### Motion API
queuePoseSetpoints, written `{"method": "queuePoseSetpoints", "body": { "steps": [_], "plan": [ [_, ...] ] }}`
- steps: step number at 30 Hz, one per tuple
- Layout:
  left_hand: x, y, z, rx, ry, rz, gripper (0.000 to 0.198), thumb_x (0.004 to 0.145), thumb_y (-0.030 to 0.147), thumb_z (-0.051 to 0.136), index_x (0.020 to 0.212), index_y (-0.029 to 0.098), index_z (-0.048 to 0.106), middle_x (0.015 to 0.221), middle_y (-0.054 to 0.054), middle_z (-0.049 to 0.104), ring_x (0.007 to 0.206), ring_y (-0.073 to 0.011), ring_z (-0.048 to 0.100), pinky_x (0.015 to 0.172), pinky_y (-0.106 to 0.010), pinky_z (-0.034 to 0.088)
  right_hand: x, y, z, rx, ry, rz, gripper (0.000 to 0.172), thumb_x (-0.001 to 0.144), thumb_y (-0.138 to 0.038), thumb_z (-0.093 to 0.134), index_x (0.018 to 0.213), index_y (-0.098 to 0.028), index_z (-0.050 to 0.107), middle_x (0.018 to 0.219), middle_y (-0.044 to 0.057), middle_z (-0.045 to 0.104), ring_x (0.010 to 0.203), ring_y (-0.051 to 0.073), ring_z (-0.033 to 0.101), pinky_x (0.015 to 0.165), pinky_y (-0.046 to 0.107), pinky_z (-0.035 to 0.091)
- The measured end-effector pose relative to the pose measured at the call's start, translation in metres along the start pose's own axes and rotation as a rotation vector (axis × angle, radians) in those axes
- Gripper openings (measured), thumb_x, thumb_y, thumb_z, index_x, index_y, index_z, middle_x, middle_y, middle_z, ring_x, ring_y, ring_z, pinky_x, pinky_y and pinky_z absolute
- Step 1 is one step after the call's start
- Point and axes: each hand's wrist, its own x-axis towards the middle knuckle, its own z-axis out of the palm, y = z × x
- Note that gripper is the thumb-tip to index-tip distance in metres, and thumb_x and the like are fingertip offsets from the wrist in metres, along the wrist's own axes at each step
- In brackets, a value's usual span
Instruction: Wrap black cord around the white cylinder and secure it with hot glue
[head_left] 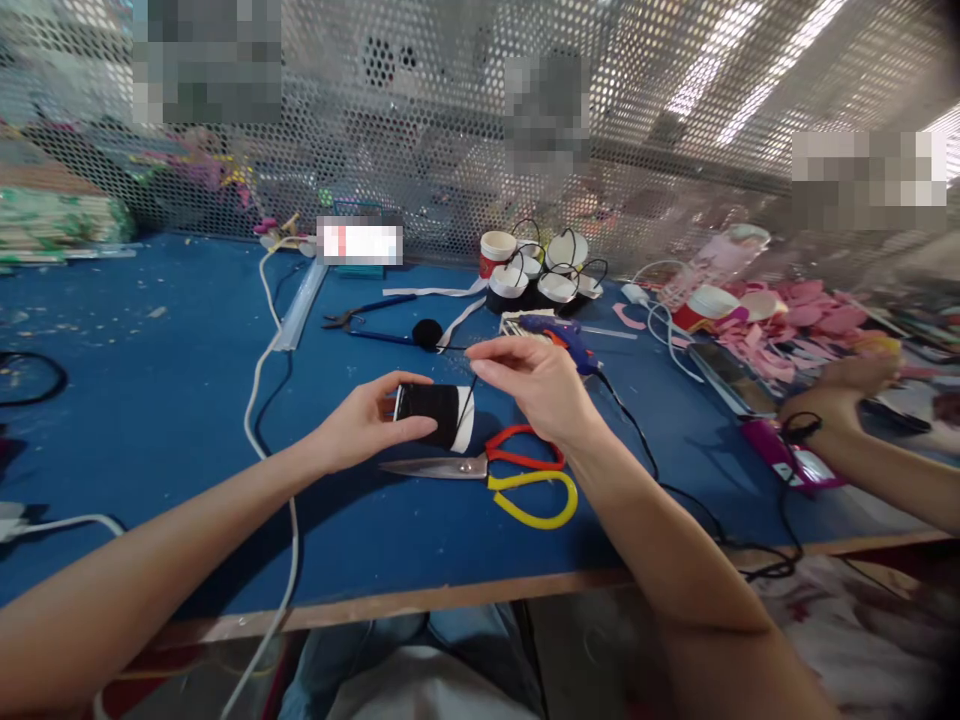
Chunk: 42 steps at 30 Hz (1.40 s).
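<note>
My left hand (375, 420) is wrapped round a paper cup (426, 415) lying sideways above the table, most of its wall covered in wound black yarn, with a white band bare at one end. From that band a black strand runs up to my right hand (529, 380), whose thumb and fingers pinch the black yarn. Just behind the cup sits a small black yarn ball (427, 334). Scissors (487, 468) with one red and one yellow handle lie directly below my hands, blades pointing left.
Pliers (367, 322), a purple glue gun (562, 335) and several string-handled cups (540, 270) lie farther back. A white cable (259, 400) crosses the blue table on the left. At right are a phone (731, 380), pink scraps (810, 325) and another person's hand (832, 400).
</note>
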Motion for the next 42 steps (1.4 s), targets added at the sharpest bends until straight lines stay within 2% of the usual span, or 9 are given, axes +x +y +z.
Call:
{"method": "queuePoseSetpoints", "body": {
  "steps": [6,15,20,26,38,42],
  "plan": [
    [-0.003,-0.003,0.001,0.04,-0.024,0.038,0.056,0.066,0.034,0.072,0.114,0.018,0.049,0.098,-0.005,0.064,0.088,-0.0214,0.063,0.078,-0.037,0.051,0.004,0.007,0.001,-0.053,-0.025,0.008,0.018,0.071,-0.032,0.066,0.085,-0.021,0.069,0.088,0.002,0.07,0.083,0.015,0.063,0.08,0.032,0.049],
    [-0.006,-0.001,0.003,0.12,-0.019,0.152,0.057,0.066,0.03,0.073,0.116,0.019,0.047,0.101,-0.005,0.06,0.088,-0.0193,0.062,0.079,-0.035,0.051,0.005,0.019,0.005,0.007,-0.069,0.076,0.018,0.07,-0.031,0.066,0.085,-0.02,0.068,0.085,0.002,0.069,0.079,0.013,0.061,0.077,0.03,0.048],
    [-0.007,-0.002,0.004,0.212,0.012,0.306,0.054,0.067,0.029,0.072,0.115,0.02,0.048,0.112,-0.008,0.054,0.1,-0.0209,0.057,0.083,-0.033,0.049,0.004,0.019,0.006,0.052,-0.076,0.153,0.016,0.07,-0.028,0.067,0.084,-0.019,0.067,0.084,0.001,0.067,0.077,0.011,0.059,0.074,0.027,0.046],
    [-0.006,-0.006,0.002,0.343,0.018,0.447,0.054,0.069,0.027,0.071,0.117,0.022,0.048,0.115,-0.009,0.051,0.108,-0.0224,0.052,0.088,-0.034,0.047,0.004,0.017,0.004,0.057,-0.09,0.231,0.016,0.069,-0.026,0.066,0.082,-0.018,0.067,0.077,0.0,0.064,0.068,0.009,0.055,0.06,0.023,0.043],
    [-0.005,-0.009,0.0,0.479,0.003,0.594,0.055,0.069,0.026,0.071,0.119,0.021,0.049,0.12,-0.012,0.053,0.115,-0.0254,0.05,0.097,-0.041,0.042,0.01,0.024,0.006,0.133,-0.106,0.325,0.018,0.064,-0.023,0.069,0.081,-0.017,0.064,0.072,-0.002,0.06,0.066,0.008,0.052,0.063,0.024,0.041],
    [-0.006,-0.007,0.001,0.422,0.026,0.633,0.055,0.068,0.024,0.072,0.119,0.022,0.049,0.121,-0.013,0.053,0.116,-0.0259,0.048,0.097,-0.043,0.041,0.013,0.032,0.006,0.092,-0.124,0.342,0.022,0.068,-0.026,0.065,0.088,-0.016,0.061,0.076,0.0,0.06,0.068,0.009,0.053,0.063,0.024,0.042]
  ]
}}
